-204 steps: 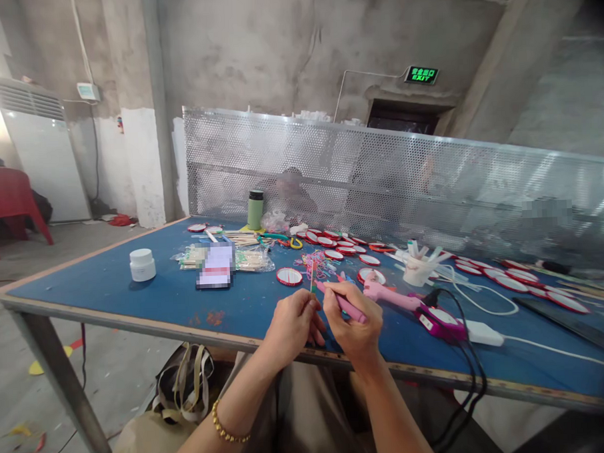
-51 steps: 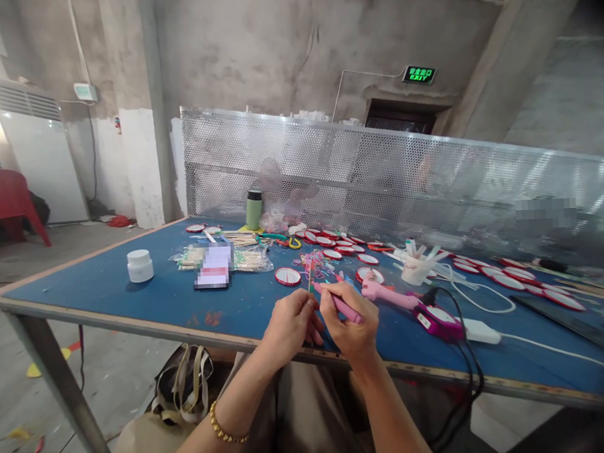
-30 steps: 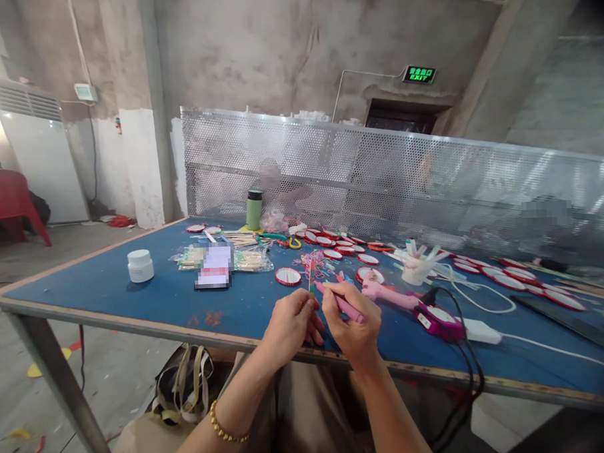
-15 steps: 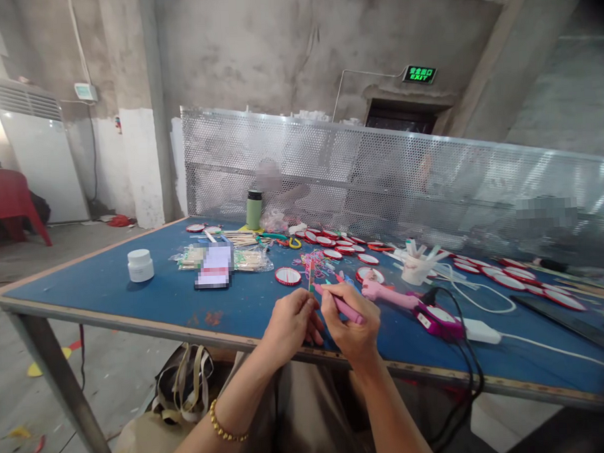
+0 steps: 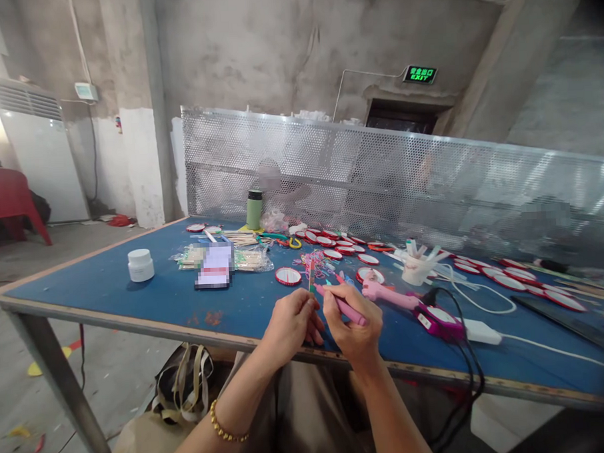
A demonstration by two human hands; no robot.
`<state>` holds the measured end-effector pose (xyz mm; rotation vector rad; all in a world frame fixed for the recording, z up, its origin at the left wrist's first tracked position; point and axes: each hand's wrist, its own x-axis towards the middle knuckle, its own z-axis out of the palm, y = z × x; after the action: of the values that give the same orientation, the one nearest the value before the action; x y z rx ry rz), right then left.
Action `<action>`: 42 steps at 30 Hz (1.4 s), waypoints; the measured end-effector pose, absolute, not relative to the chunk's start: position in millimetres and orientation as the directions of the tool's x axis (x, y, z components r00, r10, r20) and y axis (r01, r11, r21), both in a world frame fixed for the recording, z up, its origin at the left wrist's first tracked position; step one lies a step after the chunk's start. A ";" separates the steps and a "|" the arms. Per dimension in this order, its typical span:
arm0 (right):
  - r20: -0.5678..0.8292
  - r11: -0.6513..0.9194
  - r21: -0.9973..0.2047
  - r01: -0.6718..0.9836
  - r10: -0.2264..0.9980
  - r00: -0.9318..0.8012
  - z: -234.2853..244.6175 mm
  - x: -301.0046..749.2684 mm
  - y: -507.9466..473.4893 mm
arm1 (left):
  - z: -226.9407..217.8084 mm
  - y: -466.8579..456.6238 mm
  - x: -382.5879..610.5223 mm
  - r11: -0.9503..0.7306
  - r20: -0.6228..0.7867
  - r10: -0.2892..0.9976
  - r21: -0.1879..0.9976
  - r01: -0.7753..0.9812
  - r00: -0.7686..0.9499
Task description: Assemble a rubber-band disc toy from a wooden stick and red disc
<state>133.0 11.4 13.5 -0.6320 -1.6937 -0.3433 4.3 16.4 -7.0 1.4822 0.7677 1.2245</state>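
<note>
Over the near edge of the blue table, my right hand is closed around a pink marker pen. Its tip points left, at the lower part of a thin stick coloured reddish and green. My left hand pinches that stick upright, its fingers curled and the lower end hidden in them. Whether the pen tip touches the stick I cannot tell. Just beyond my hands lie a tangle of coloured strings and a small red-rimmed drum.
Several red-rimmed discs lie at the right, near a white cup of strips. A pink hammer-shaped toy and black cables are right of my hand. A phone, white jar and green bottle stand or lie leftward.
My right hand has shifted very slightly to the right with the marker pen. My left hand and the stick stay in place.
</note>
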 end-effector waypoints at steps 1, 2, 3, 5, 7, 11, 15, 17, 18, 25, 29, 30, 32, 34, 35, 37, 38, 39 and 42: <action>0.967 0.808 -0.115 0.578 0.224 -0.120 13.7 132.9 11.4 | -6.8 16.2 4.3 -0.277 0.302 0.911 0.953 -0.125 0.280; 0.965 0.808 -0.118 0.577 0.231 -0.127 13.8 132.7 11.4 | -6.6 16.2 4.3 -0.280 0.304 0.910 0.952 -0.122 0.281; 0.961 0.808 -0.121 0.577 0.240 -0.135 14.0 132.6 11.5 | -6.5 16.2 4.3 -0.283 0.305 0.909 0.952 -0.118 0.283; 0.958 0.809 -0.127 0.574 0.249 -0.140 14.3 132.3 11.5 | -6.1 16.3 4.4 -0.287 0.308 0.909 0.951 -0.114 0.282; 0.962 0.810 -0.124 0.573 0.239 -0.129 14.4 132.1 11.3 | -5.9 16.2 4.6 -0.285 0.307 0.909 0.951 -0.116 0.281; 0.964 0.809 -0.124 0.575 0.235 -0.122 13.5 132.3 11.3 | -5.5 15.5 4.4 -0.284 0.307 0.910 0.951 -0.119 0.279; 0.962 0.810 -0.128 0.573 0.241 -0.125 12.1 132.7 11.9 | -6.1 15.8 4.1 -0.283 0.308 0.908 0.951 -0.125 0.283; 0.963 0.810 -0.127 0.573 0.239 -0.126 12.1 132.7 12.1 | -6.7 16.4 4.1 -0.278 0.304 0.909 0.952 -0.128 0.284; 0.962 0.810 -0.125 0.572 0.240 -0.130 12.3 132.6 12.1 | -7.0 16.6 4.0 -0.280 0.305 0.908 0.952 -0.126 0.286; 0.980 0.791 -0.101 0.603 0.183 -0.075 14.0 132.2 11.2 | -8.2 16.6 4.1 -0.282 0.312 0.906 0.949 -0.143 0.286; 0.980 0.797 -0.104 0.594 0.184 -0.075 14.1 132.1 10.5 | -8.2 16.9 4.1 -0.289 0.319 0.904 0.947 -0.142 0.286; 0.977 0.802 -0.108 0.588 0.196 -0.088 13.9 132.2 10.4 | -7.9 16.9 4.1 -0.285 0.314 0.906 0.948 -0.139 0.284; 0.970 0.810 -0.114 0.576 0.217 -0.112 13.3 132.3 10.5 | -7.0 16.7 3.9 -0.279 0.306 0.909 0.951 -0.132 0.282; 0.966 0.814 -0.120 0.569 0.229 -0.123 12.4 132.6 11.0 | -6.1 16.1 3.5 -0.278 0.303 0.910 0.952 -0.124 0.283; 0.965 0.814 -0.119 0.569 0.228 -0.126 12.0 132.8 11.3 | -5.7 15.7 3.3 -0.282 0.305 0.909 0.952 -0.121 0.283; 0.965 0.814 -0.115 0.570 0.227 -0.129 11.3 133.0 11.9 | -5.3 14.9 3.0 -0.293 0.313 0.906 0.950 -0.112 0.284; 0.965 0.814 -0.115 0.569 0.227 -0.130 11.1 133.1 12.2 | -5.3 14.6 3.0 -0.298 0.317 0.905 0.948 -0.107 0.285; 0.965 0.815 -0.116 0.568 0.229 -0.131 11.1 133.1 12.5 | -5.4 14.4 3.0 -0.304 0.321 0.904 0.947 -0.101 0.284; 0.959 0.816 -0.126 0.565 0.245 -0.140 11.2 133.1 12.9 | -5.7 14.6 3.2 -0.312 0.325 0.904 0.946 -0.088 0.278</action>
<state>133.1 12.9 11.2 -0.6326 -1.7251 -0.3114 3.2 14.6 -5.7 1.5354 0.7842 1.2312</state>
